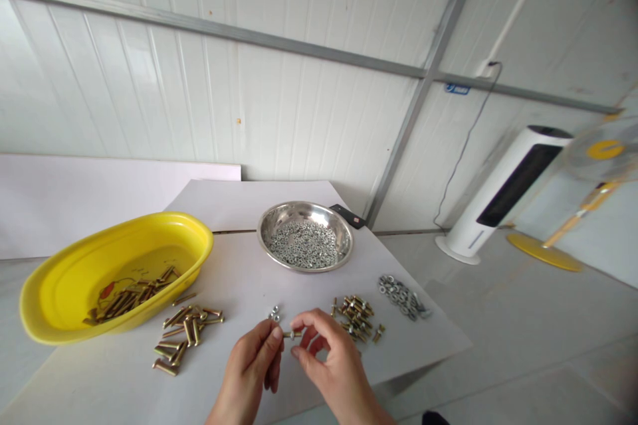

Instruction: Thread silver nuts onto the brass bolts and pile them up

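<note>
My left hand (246,372) and my right hand (333,362) meet low in the view, their fingertips pinching a short brass bolt (293,334) from either side. A few small silver nuts (274,313) lie just above my left fingers. To the right of my right hand sits a heap of brass bolts (356,319), and a second heap (187,339) lies further left. Silver nuts (401,297) form a loose pile at the right. A steel bowl (305,236) full of nuts stands ahead, and a yellow plastic basin (44,302) holds more bolts.
All this rests on a white table (239,272), whose right edge drops to a grey floor. A black flat object (347,216) lies behind the bowl. A white tower fan (503,192) and a yellow-based standing fan (603,153) stand on the floor at the right.
</note>
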{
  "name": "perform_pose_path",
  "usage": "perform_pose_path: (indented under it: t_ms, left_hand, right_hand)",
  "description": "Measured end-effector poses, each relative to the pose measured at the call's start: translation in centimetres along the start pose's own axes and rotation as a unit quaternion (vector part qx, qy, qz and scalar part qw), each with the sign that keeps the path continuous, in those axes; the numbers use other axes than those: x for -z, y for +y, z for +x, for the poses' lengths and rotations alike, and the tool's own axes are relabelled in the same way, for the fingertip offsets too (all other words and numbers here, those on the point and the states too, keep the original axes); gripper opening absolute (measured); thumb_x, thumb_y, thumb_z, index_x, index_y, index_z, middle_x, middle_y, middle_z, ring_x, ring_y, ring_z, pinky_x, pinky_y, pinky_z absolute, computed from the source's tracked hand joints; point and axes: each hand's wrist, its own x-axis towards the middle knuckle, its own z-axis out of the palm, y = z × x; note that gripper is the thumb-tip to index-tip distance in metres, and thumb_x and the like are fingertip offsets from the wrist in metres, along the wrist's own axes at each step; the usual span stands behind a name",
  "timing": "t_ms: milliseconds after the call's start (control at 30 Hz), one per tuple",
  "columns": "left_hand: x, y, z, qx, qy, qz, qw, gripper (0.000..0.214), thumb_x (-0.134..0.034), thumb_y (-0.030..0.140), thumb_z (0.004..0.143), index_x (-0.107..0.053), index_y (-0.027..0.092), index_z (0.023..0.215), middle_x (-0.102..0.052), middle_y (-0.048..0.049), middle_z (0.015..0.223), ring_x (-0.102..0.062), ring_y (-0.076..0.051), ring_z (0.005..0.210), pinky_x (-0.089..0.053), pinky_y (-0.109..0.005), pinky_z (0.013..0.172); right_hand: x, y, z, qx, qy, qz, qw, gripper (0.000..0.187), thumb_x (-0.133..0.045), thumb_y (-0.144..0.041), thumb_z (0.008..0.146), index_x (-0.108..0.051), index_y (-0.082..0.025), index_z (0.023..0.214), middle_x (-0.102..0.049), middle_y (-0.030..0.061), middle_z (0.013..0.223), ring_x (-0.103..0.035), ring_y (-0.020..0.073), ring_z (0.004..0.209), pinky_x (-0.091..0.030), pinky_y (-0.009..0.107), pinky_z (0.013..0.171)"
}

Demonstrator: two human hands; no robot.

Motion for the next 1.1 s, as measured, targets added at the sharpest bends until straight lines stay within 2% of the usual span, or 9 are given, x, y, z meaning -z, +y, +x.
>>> perform_pose_path:
  t_ms: [300, 433, 533, 733, 833, 900, 1000, 1100]
  left_hand:
    - [0.0, 0.2, -0.2, 0.041, -0.013, -0.001, 0.999, 0.047, -0.051, 0.059, 0.089, -0.048, 0.020, 0.064, -0.039, 0.0102, 0.039, -0.033, -0.007, 0.033, -0.030, -0.018, 0.035]
    - [0.1, 0.1, -0.1, 0.021, -0.013, 0.030, 0.999, 0.046, -0.048, 0.058, 0.091, -0.048, 0.020, 0.065, -0.039, 0.0096, 0.042, -0.036, -0.008, 0.035, -0.032, -0.019, 0.037]
    - [0.1, 0.0, -0.1, 0.001, -0.021, 0.052, 0.998, 0.043, -0.048, 0.057, 0.092, -0.048, 0.021, 0.068, -0.040, 0.0092, 0.046, -0.037, -0.009, 0.038, -0.032, -0.019, 0.039]
    - [-0.3, 0.4, -0.5, -0.042, -0.052, 0.099, 0.993, 0.043, -0.048, 0.055, 0.093, -0.051, 0.019, 0.069, -0.044, 0.0070, 0.046, -0.039, -0.009, 0.040, -0.030, -0.019, 0.042]
    - [-0.6, 0.6, -0.7, -0.061, -0.067, 0.098, 0.991, 0.043, -0.047, 0.055, 0.093, -0.052, 0.019, 0.069, -0.047, 0.0062, 0.049, -0.040, -0.009, 0.040, -0.032, -0.018, 0.042]
    - [-0.6, 0.5, -0.6, -0.050, -0.061, 0.096, 0.992, 0.044, -0.047, 0.055, 0.094, -0.052, 0.019, 0.069, -0.046, 0.0067, 0.047, -0.039, -0.008, 0.039, -0.031, -0.019, 0.041]
    - [-0.3, 0.3, -0.3, -0.020, -0.031, 0.077, 0.996, 0.044, -0.048, 0.055, 0.093, -0.051, 0.019, 0.068, -0.044, 0.0077, 0.042, -0.038, -0.008, 0.037, -0.029, -0.019, 0.040]
    - [0.0, 0.1, -0.1, 0.007, -0.007, 0.036, 0.999, 0.044, -0.050, 0.056, 0.092, -0.051, 0.019, 0.067, -0.043, 0.0088, 0.041, -0.037, -0.008, 0.036, -0.028, -0.019, 0.039]
  right_hand:
    - [0.1, 0.4, 0.1, 0.023, -0.006, -0.029, 0.999, 0.025, -0.064, -0.001, 0.075, -0.069, -0.021, 0.090, -0.071, -0.0002, 0.084, -0.065, 0.0141, 0.069, -0.050, 0.021, 0.064]
    - [0.2, 0.2, 0.0, 0.015, -0.010, -0.022, 1.000, 0.016, -0.065, -0.012, 0.082, -0.068, -0.020, 0.095, -0.072, 0.0025, 0.086, -0.067, 0.0166, 0.073, -0.050, 0.023, 0.066]
    - [0.2, -0.1, -0.2, -0.008, -0.018, -0.019, 1.000, 0.006, -0.064, -0.022, 0.087, -0.067, -0.019, 0.091, -0.072, 0.0036, 0.083, -0.066, 0.0175, 0.073, -0.048, 0.023, 0.063]
    - [-0.1, 0.5, -0.5, -0.091, -0.081, 0.062, 0.991, 0.041, -0.047, -0.046, 0.098, -0.057, -0.017, 0.071, -0.056, -0.0008, 0.058, -0.055, 0.0138, 0.055, -0.043, 0.022, 0.053]
    - [-0.3, 1.1, -0.6, -0.132, -0.091, 0.099, 0.982, 0.056, -0.041, -0.057, 0.098, -0.052, -0.017, 0.060, -0.049, -0.0016, 0.049, -0.048, 0.0118, 0.045, -0.039, 0.021, 0.046]
    - [-0.3, 1.1, -0.6, -0.142, -0.096, 0.114, 0.979, 0.060, -0.039, -0.060, 0.097, -0.051, -0.017, 0.057, -0.049, -0.0013, 0.046, -0.047, 0.0114, 0.042, -0.037, 0.021, 0.044]
    - [-0.1, 0.6, -0.6, -0.115, -0.086, 0.115, 0.983, 0.053, -0.039, -0.055, 0.099, -0.059, -0.016, 0.070, -0.058, 0.0008, 0.056, -0.054, 0.0133, 0.050, -0.041, 0.022, 0.050]
    - [0.2, 0.2, -0.4, -0.078, -0.059, 0.091, 0.991, 0.027, -0.053, -0.043, 0.096, -0.064, -0.018, 0.097, -0.068, 0.0036, 0.080, -0.061, 0.0161, 0.066, -0.047, 0.024, 0.059]
